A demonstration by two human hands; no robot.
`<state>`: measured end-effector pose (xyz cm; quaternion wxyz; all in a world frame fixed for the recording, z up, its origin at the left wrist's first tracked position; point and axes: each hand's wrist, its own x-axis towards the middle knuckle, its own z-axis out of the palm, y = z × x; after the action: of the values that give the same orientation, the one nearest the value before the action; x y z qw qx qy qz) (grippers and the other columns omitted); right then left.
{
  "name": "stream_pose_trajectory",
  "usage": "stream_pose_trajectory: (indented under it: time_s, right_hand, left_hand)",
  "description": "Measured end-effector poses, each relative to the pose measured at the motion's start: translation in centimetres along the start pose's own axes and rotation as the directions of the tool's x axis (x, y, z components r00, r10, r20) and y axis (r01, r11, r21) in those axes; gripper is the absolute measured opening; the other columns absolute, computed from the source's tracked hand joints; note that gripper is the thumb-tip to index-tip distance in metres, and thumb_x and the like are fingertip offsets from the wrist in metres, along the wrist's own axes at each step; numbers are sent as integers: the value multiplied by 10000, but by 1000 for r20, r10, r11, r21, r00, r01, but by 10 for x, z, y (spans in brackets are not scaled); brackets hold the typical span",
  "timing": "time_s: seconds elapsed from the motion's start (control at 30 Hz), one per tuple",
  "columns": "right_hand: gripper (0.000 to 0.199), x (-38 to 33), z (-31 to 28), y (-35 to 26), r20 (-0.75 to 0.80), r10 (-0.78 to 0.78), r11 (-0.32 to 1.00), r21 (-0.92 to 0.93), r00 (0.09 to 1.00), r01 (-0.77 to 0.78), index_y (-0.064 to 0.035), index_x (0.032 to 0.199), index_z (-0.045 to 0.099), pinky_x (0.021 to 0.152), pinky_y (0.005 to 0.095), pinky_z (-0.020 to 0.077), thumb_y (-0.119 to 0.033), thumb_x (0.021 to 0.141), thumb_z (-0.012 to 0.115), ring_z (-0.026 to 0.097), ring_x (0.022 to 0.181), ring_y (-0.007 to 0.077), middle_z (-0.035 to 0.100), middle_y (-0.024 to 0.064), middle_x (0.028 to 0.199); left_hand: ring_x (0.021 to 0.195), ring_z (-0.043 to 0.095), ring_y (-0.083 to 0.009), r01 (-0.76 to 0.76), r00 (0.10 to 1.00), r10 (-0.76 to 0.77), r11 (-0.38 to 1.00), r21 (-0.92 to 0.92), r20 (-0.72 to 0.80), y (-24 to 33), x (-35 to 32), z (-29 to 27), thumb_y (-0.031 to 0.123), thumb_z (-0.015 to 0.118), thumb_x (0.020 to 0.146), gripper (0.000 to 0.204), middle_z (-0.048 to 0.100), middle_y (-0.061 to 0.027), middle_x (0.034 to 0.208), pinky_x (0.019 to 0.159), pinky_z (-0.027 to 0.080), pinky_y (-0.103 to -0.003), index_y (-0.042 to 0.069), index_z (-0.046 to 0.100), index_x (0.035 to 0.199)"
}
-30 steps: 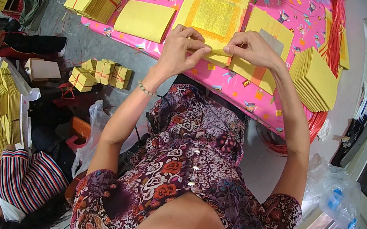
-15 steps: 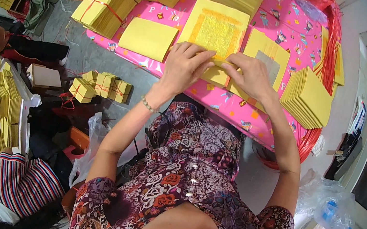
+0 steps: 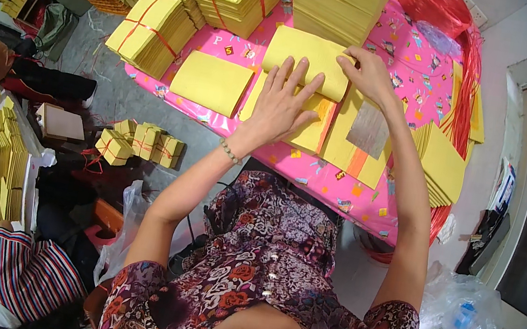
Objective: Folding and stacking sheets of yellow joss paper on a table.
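Note:
In front of me on the pink table, a yellow paper sheet (image 3: 308,49) is folded over, its rounded fold toward me, on top of a stack of yellow paper (image 3: 312,131) with an orange band. My left hand (image 3: 284,94) lies flat across the fold, fingers spread. At the sheet's right edge, my right hand (image 3: 370,78) has its thumb and fingers closed on the corner. Under my right wrist is another yellow sheet (image 3: 341,146) with a silver-grey square (image 3: 369,129) and an orange strip. To the left lies a folded yellow paper pile (image 3: 211,83).
Red-tied yellow bundles (image 3: 150,25) stand at the table's far left, a tall yellow stack (image 3: 338,1) at the back. Fanned folded papers (image 3: 440,160) and hanging red strings (image 3: 459,114) are on the right. Two other people work at the left, one in a striped top (image 3: 29,275).
The top sheet's patterned face is now covered by its folded-over yellow back. My left hand has gone from gripping the edge to lying flat; my right hand has moved up and away from me.

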<state>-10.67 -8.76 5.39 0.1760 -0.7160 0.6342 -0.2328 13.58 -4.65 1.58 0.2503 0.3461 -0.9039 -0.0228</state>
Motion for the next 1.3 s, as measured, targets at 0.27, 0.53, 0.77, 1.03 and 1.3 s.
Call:
stream_pose_trajectory:
  time_s: [0.27,0.53,0.77,1.03,1.3]
  right_hand:
    - [172,9,19,-16,-199,-299,886,-422,933,193,-33,963,674,772,440,531,-159,846,682,634,930,344,632,152,918]
    - [277,48,36,-18,34,-151,963,-221,988,155,-17,1158,648,883,448,510,-182,968,534,613,1078,362,657,172,1135]
    - [299,58,38,-23,113,-132,968,-199,985,153,-42,1209,633,924,463,489,-197,993,496,602,1095,372,639,177,1176]
    - [305,58,49,-33,54,-34,971,-233,998,46,-49,1216,631,913,475,488,-202,974,528,601,1074,379,625,174,1120]
    - [261,55,65,-33,-67,-57,962,-270,996,36,-29,1147,644,870,490,491,-146,920,589,607,1020,384,621,194,1064]
  left_hand:
    - [1405,283,-435,35,996,-37,999,17,75,-12,14,16,495,551,930,704,296,-214,1546,1142,214,-573,229,314,1537]
    - [1380,301,-435,74,997,-74,997,-15,38,-8,22,21,496,584,906,748,390,-237,1435,1143,211,-574,180,317,1529]
    - [1396,276,-454,95,995,-94,991,-89,19,-11,19,15,483,605,895,747,377,-242,1460,1149,201,-583,91,363,1483]
    - [1415,256,-437,90,995,-88,995,-48,54,-11,17,16,515,570,913,719,355,-231,1488,1163,170,-572,101,389,1473]
    - [1426,248,-424,108,986,-107,994,4,131,-10,15,11,565,538,920,733,359,-195,1510,1171,154,-567,113,384,1476]
